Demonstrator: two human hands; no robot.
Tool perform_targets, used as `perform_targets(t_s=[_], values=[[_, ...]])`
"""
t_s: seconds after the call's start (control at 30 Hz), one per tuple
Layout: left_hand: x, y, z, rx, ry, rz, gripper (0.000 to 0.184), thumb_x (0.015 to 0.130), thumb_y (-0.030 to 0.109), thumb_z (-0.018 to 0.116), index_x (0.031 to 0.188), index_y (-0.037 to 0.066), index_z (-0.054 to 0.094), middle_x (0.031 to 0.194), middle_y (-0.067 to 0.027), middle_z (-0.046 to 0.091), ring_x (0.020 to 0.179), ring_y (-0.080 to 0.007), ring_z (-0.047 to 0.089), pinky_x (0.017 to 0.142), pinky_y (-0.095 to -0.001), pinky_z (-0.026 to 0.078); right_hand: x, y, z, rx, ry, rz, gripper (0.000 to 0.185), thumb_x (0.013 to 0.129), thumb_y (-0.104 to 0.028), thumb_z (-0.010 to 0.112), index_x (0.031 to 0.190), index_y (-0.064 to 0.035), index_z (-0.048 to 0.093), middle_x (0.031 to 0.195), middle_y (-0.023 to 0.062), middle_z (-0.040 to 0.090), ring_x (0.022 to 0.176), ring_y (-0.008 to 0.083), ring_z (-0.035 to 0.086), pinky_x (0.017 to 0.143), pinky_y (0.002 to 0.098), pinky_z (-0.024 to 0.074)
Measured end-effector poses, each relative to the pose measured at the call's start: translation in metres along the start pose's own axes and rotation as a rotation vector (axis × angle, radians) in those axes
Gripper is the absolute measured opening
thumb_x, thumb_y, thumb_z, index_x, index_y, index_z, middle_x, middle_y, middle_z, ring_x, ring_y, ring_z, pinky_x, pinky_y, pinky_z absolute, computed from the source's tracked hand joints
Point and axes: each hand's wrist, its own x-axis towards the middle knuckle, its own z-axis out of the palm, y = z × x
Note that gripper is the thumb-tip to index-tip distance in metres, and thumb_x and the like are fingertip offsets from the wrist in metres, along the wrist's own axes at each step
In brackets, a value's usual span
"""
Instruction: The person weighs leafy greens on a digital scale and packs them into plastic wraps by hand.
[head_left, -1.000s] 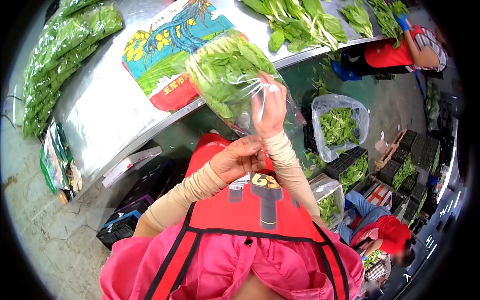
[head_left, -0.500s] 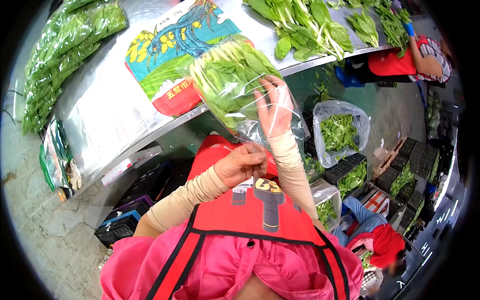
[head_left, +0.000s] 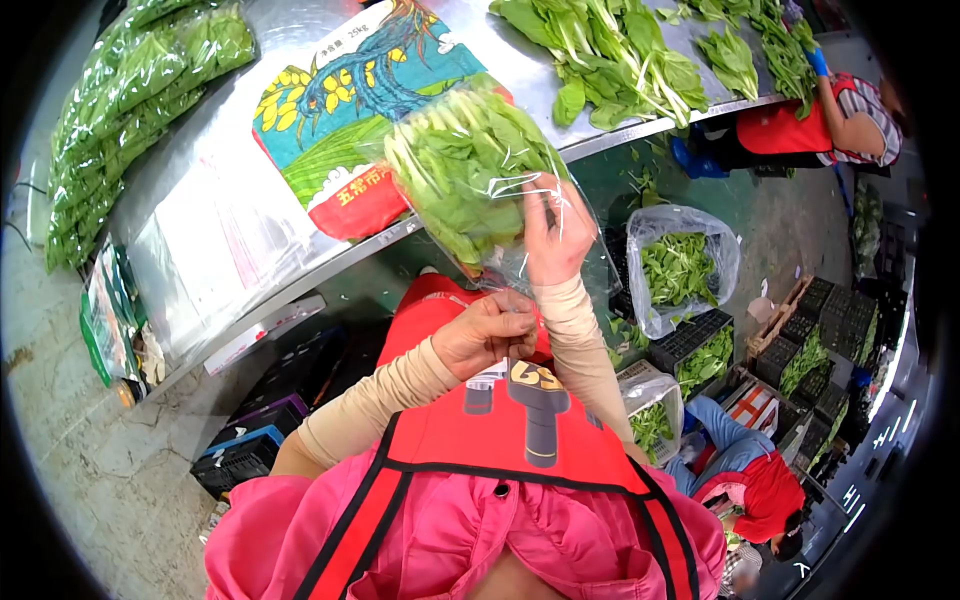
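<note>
A clear plastic bag of leafy greens point(head_left: 470, 165) lies over the table's near edge, partly on a printed sack point(head_left: 345, 125). The pale stems point away from me and the loose end of the plastic hangs toward my body. My left hand point(head_left: 488, 332) is closed in a pinch on that loose end, close to my red apron. On the right side of the bag, my right hand point(head_left: 560, 232) has its fingers bent and gripping the film beside the leaves. Creases in the plastic run out from its fingertips.
Filled bags of greens point(head_left: 150, 110) are stacked at the table's left. Flat plastic bags point(head_left: 215, 225) lie nearer. Loose greens point(head_left: 620, 60) are at the back right. A lined bin point(head_left: 685, 268) and crates point(head_left: 690, 340) stand right. Co-workers point(head_left: 790, 125) are at right.
My right hand's fingers, spread on the bag before, have drawn together and bent on the plastic, shifting slightly down. The left hand keeps its pinch almost in place.
</note>
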Motion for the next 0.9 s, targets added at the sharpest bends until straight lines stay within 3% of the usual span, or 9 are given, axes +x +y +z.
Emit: perform_targets(t_s=[0.4,0.43,0.47,0.53,0.6,0.67,0.8,0.83,0.9], values=[[-0.010,0.008,-0.001,0.046,0.025,0.002,0.012,0.084,0.013,0.063,0.088,0.011,0.052,0.080,-0.0038,0.060,0.077,-0.0166,0.059,0.072,-0.0304,0.047,-0.013,0.021,-0.003,0.107,0.122,0.204,0.009,0.084,-0.003,0.060,0.089,0.0033,0.062,0.077,0.0082,0.063,0.072,0.0138,0.058,0.066,0.0269,0.0465],[-0.011,0.009,-0.002,0.041,0.028,0.011,0.012,0.084,0.014,0.063,0.086,0.011,0.051,0.081,-0.0035,0.059,0.077,-0.0168,0.059,0.073,-0.0307,0.047,-0.015,0.022,-0.005,0.165,0.114,0.303,0.013,0.088,-0.008,0.059,0.094,0.0030,0.062,0.076,0.0003,0.058,0.069,0.0075,0.052,0.063,0.0210,0.0428],[-0.012,0.009,-0.003,0.036,0.030,0.020,0.013,0.084,0.014,0.064,0.085,0.012,0.051,0.082,-0.0032,0.059,0.077,-0.0169,0.059,0.074,-0.0310,0.047,-0.016,0.020,-0.007,0.162,0.120,0.306,0.013,0.088,-0.008,0.059,0.094,0.0030,0.062,0.076,0.0003,0.058,0.069,0.0075,0.052,0.063,0.0210,0.0428],[-0.012,0.009,-0.003,0.035,0.014,0.026,0.014,0.084,0.015,0.064,0.085,0.012,0.050,0.082,-0.0035,0.059,0.078,-0.0171,0.058,0.074,-0.0312,0.047,-0.018,0.015,-0.010,0.442,0.136,0.606,0.012,0.088,-0.008,0.059,0.094,0.0014,0.063,0.071,-0.0020,0.055,0.060,0.0031,0.046,0.053,0.0176,0.0358],[-0.013,0.010,-0.002,0.034,-0.002,0.036,0.015,0.084,0.016,0.064,0.084,0.012,0.050,0.083,-0.0038,0.059,0.078,-0.0173,0.058,0.075,-0.0314,0.047,-0.021,0.017,-0.008,0.411,0.151,0.544,0.012,0.088,-0.010,0.060,0.094,0.0000,0.063,0.067,-0.0037,0.053,0.055,0.0005,0.040,0.048,0.0165,0.0294],[-0.013,0.011,-0.001,-0.046,-0.065,0.016,0.008,0.084,0.006,0.062,0.088,0.008,0.055,0.083,-0.0037,0.059,0.078,-0.0156,0.060,0.073,-0.0277,0.050,-0.021,0.009,-0.009,0.275,0.117,0.507,0.013,0.087,-0.008,0.059,0.093,0.0032,0.062,0.077,0.0021,0.061,0.066,0.0079,0.052,0.058,0.0237,0.0428],[-0.011,0.011,-0.002,-0.024,-0.060,0.007,0.008,0.084,0.006,0.061,0.088,0.008,0.055,0.082,-0.0038,0.059,0.077,-0.0160,0.060,0.073,-0.0277,0.049,-0.018,0.009,-0.007,0.071,0.009,0.274,0.015,0.085,-0.007,0.059,0.097,0.0009,0.062,0.080,0.0110,0.063,0.071,0.0157,0.058,0.067,0.0271,0.0455],[-0.011,0.011,-0.002,0.033,-0.043,0.005,0.012,0.084,0.010,0.063,0.087,0.010,0.052,0.082,-0.0042,0.058,0.077,-0.0162,0.057,0.072,-0.0290,0.047,-0.016,0.005,-0.010,0.074,-0.081,0.340,0.020,0.084,-0.006,0.060,0.102,0.0030,0.060,0.083,0.0032,0.060,0.075,0.0081,0.052,0.065,0.0211,0.0423],[-0.011,0.011,-0.002,0.091,-0.026,0.002,0.016,0.083,0.015,0.064,0.086,0.011,0.048,0.082,-0.0046,0.058,0.077,-0.0164,0.055,0.070,-0.0304,0.044,-0.014,0.008,-0.003,0.062,-0.059,0.227,0.024,0.082,-0.006,0.062,0.104,0.0031,0.058,0.086,0.0042,0.060,0.075,0.0089,0.052,0.065,0.0220,0.0425]])
